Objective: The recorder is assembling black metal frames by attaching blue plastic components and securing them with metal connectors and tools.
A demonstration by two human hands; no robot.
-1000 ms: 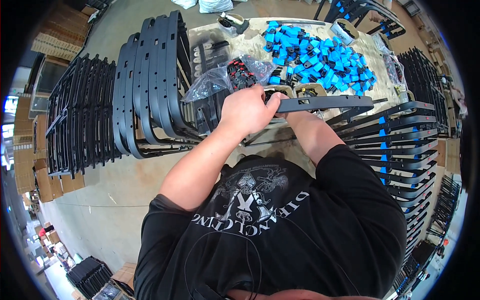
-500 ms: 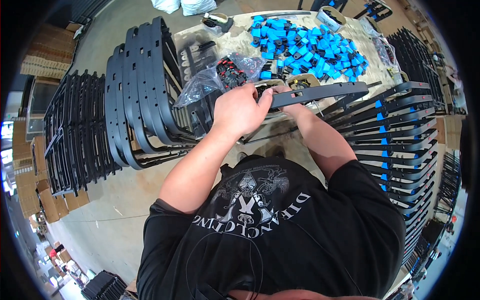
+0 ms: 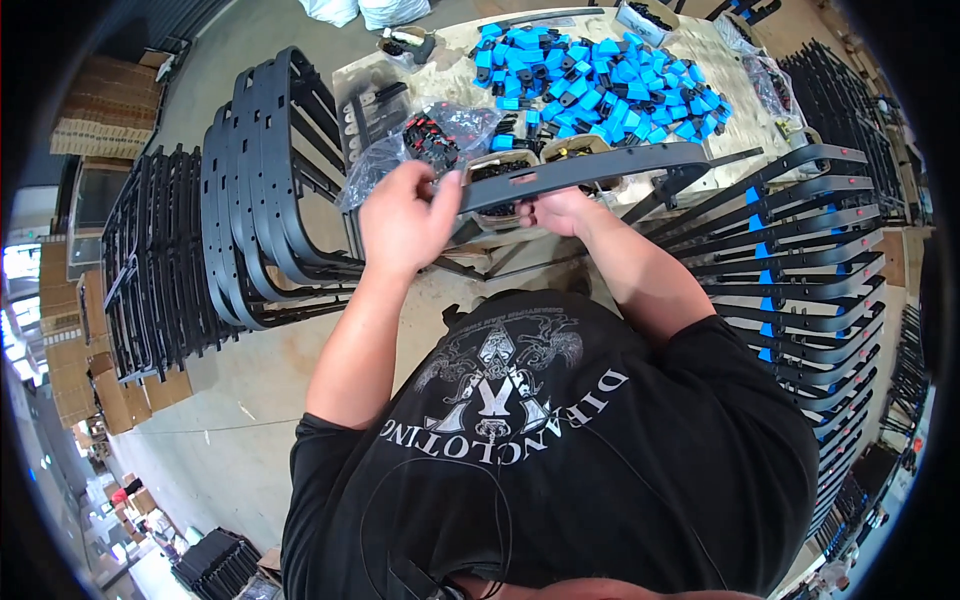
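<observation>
A curved black metal frame [image 3: 610, 165] with slots and holes lies across in front of me, its bent end toward the right. My left hand [image 3: 408, 222] is closed at the frame's left end, thumb along the near side. Under the bar, my right hand [image 3: 560, 210] has its fingers curled together near small dark parts; what they hold, if anything, I cannot make out. Just beyond the bar stand a box of small black parts [image 3: 490, 172] and a second open box [image 3: 572, 150]. A clear plastic bag [image 3: 372, 178] with black-and-red parts [image 3: 432, 138] lies past my left hand.
Blue-and-black plastic pieces [image 3: 610, 85] are heaped on the worktable [image 3: 455, 70]. Similar black frames [image 3: 255, 180] stand stacked at left, beside a rack of dark frames [image 3: 155, 260]. On the right, a long row of frames [image 3: 800, 270] carries blue pieces. Cardboard boxes [image 3: 105, 110] are piled far left.
The frame and my left hand have moved left and slightly nearer. My right hand has shifted a little left and now shows more below the bar.
</observation>
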